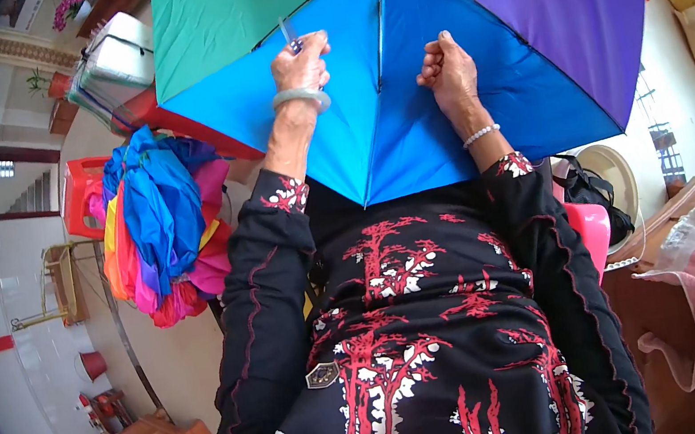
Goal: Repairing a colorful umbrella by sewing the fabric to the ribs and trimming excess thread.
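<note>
An open rainbow umbrella (444,140) lies across my lap, ribs and blue, green, purple, pink and yellow panels showing. My left hand (300,67), with a bangle at its wrist, is closed above the left blue panel. A slim, see-through stick-like tool (286,28) with a dark spotted part pokes up out of its fist; its exact kind is unclear. Over the right blue panel my right hand (449,71) is curled with thumb and fingers pressed together. Anything pinched there is too small to make out. The central rib (381,23) runs between both hands.
Bunched colourful umbrella cloths (157,218) hang over a red plastic stool (81,198) at my left. Behind them stands a white wrapped bundle (121,53). Right of me are a pink chair (590,230), a black bag (596,198) and a wooden bench (648,307) with cloth on it.
</note>
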### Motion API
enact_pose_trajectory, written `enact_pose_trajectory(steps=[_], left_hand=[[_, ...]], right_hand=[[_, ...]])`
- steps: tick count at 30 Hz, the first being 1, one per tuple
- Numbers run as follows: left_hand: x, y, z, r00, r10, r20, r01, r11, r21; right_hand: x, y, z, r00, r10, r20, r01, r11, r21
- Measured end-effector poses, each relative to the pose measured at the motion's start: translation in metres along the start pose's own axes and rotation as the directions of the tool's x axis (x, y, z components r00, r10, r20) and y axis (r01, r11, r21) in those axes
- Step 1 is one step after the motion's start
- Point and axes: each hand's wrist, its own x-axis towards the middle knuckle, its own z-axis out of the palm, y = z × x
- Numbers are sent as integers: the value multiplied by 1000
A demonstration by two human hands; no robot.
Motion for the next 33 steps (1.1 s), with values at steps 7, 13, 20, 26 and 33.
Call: enact_pose_trajectory(steps=[7, 13, 20, 26, 33], left_hand=[[28, 37, -1, 955, 278, 100, -293, 935, 202], [70, 94, -78, 830, 558, 20, -441, 633, 636], [106, 176, -192, 713, 669, -210, -199, 481, 854], [149, 229, -258, 608, 741, -284, 50, 322, 945], [203, 246, -279, 626, 773, -102, 192, -26, 981]], right_hand=[[-17, -4, 18, 976, 57, 209, 51, 877, -479], [-27, -5, 17, 973, 91, 213, 48, 822, -567], [-23, -4, 15, 975, 128, 182, -8, 837, -547], [-17, -2, 17, 972, 179, 154, -74, 849, -524], [-14, -2, 11, 962, 253, 102, -178, 866, -467]])
